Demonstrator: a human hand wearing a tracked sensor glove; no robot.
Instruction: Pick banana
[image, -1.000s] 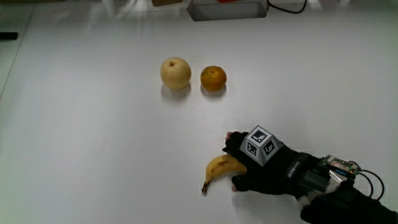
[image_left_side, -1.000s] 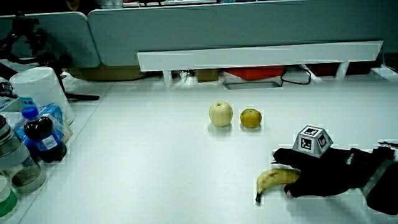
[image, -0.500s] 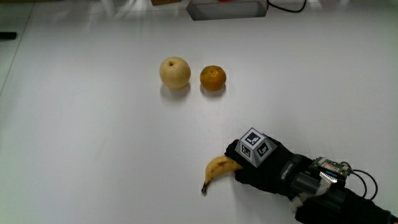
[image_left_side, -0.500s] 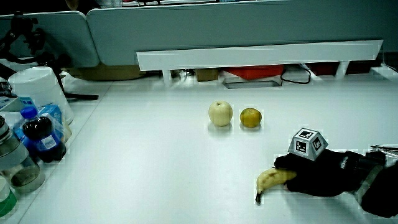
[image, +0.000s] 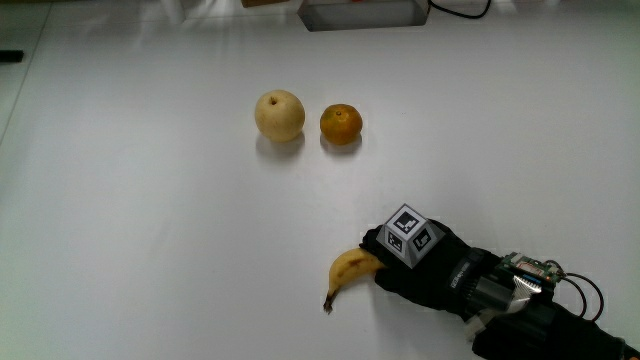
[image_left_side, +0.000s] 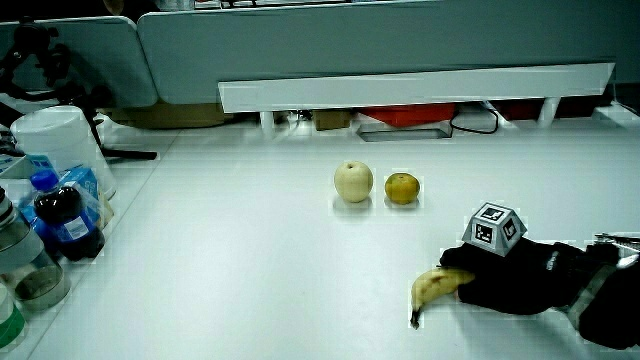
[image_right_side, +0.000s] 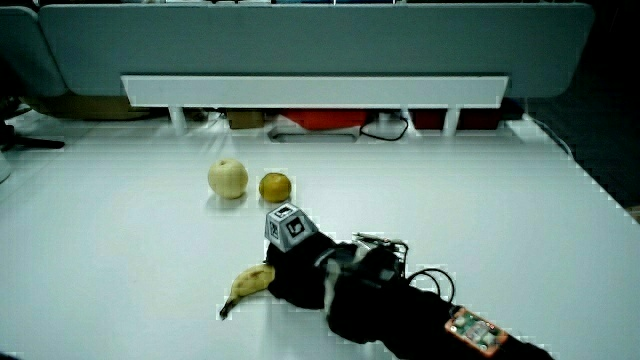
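Here the hand (image: 425, 268) clasps the banana (image: 350, 273) amid bare table (image: 150, 230).

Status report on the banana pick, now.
Hand closed on one end of the banana. Banana on the table, not lifted. Pear and orange well clear, farther from the person.

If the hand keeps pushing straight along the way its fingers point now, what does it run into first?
The banana: the hand is already closed over its thick end on the table. Past the banana's stem tip that line looks like bare table; the pear and orange lie farther from the person, off it.
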